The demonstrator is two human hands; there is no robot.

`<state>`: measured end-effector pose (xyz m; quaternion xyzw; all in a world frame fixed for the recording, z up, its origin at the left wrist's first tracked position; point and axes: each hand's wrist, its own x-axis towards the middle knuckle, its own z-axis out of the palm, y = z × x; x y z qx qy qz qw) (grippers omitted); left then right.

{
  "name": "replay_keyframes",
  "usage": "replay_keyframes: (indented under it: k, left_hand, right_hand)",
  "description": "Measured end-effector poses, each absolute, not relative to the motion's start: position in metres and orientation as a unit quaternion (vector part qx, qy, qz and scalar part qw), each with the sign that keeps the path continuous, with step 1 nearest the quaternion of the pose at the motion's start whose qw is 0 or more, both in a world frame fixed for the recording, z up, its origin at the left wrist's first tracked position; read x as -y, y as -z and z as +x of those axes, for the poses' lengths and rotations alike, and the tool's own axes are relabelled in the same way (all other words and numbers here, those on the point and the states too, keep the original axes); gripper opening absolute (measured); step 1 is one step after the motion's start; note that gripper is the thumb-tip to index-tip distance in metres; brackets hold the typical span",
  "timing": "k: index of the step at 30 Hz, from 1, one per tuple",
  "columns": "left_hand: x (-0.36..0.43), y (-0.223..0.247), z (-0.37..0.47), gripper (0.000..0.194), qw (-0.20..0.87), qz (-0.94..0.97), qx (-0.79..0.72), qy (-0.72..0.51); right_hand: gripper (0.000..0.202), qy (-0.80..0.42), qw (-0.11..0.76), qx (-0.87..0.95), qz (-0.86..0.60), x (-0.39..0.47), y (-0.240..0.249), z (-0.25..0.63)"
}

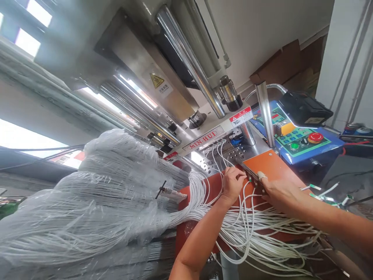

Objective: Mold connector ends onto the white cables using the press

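Observation:
My left hand [232,182] is pinched closed at the near end of a narrow metal mould bar [253,175]. What lies between its fingertips is too small to make out. My right hand [278,192] grips the other end of that bar, thumb on top near the orange board [276,167], other fingers mostly hidden. A small green-and-white cable end [250,179] shows at the bar between the hands. Thin white cables [246,233] hang in loops below the bar and run in a thick bundle under my forearms.
Ahead stands a moulding press [204,140] with shiny columns; several white cables enter its lower plate. A blue control box [309,144] with red and green buttons sits to the right. Plastic-wrapped cable bundles [110,194] fill the left. A small clamp [163,190] is at the red-brown tabletop's [182,233] edge.

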<state>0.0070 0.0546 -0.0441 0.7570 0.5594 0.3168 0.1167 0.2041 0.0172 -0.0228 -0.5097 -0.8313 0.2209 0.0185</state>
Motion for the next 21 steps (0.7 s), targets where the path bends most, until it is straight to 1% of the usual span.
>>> replay_keyframes:
  k: [2, 4, 6, 7, 9, 11, 12, 13, 15, 17, 21]
  left_hand:
    - [-0.056, 0.042, 0.010, 0.012, 0.144, 0.750, -0.565, -0.313]
    - [-0.058, 0.038, 0.010, 0.011, 0.181, 0.744, -0.560, -0.317]
    - [-0.058, 0.031, 0.005, 0.009, 0.208, 0.739, -0.548, -0.331]
    - [-0.059, 0.027, -0.001, 0.007, 0.209, 0.731, -0.548, -0.348]
    - [-0.062, 0.019, -0.020, 0.003, 0.188, 0.680, -0.575, -0.414]
    - [-0.069, 0.015, -0.047, 0.008, 0.165, 0.567, -0.625, -0.511]
    - [-0.075, 0.015, -0.061, 0.013, 0.183, 0.494, -0.643, -0.556]
    - [-0.081, 0.017, -0.073, 0.019, 0.225, 0.426, -0.651, -0.587]
    - [-0.094, 0.022, -0.091, 0.026, 0.344, 0.331, -0.636, -0.606]
    - [-0.107, 0.029, -0.097, 0.030, 0.434, 0.304, -0.608, -0.592]
    - [-0.127, 0.037, -0.076, 0.031, 0.483, 0.357, -0.572, -0.558]
  right_hand:
    - [0.051, -0.194, -0.029, 0.837, -0.510, -0.019, 0.014, 0.203]
    - [0.043, -0.171, -0.070, 0.845, -0.501, -0.027, 0.001, 0.204]
    - [0.037, -0.140, -0.084, 0.853, -0.496, -0.044, -0.012, 0.201]
    - [0.037, -0.122, -0.068, 0.857, -0.495, -0.056, -0.018, 0.196]
    - [0.040, -0.086, 0.010, 0.871, -0.484, -0.087, -0.026, 0.176]
    - [0.041, -0.071, 0.115, 0.876, -0.463, -0.123, -0.030, 0.145]
    - [0.040, -0.075, 0.157, 0.872, -0.457, -0.142, -0.031, 0.128]
    - [0.041, -0.094, 0.188, 0.862, -0.461, -0.160, -0.033, 0.110]
    - [0.044, -0.108, 0.212, 0.856, -0.458, -0.190, -0.037, 0.077]
    - [0.045, -0.116, 0.225, 0.858, -0.447, -0.211, -0.041, 0.052]
    - [0.040, -0.143, 0.252, 0.858, -0.423, -0.220, -0.037, 0.035]
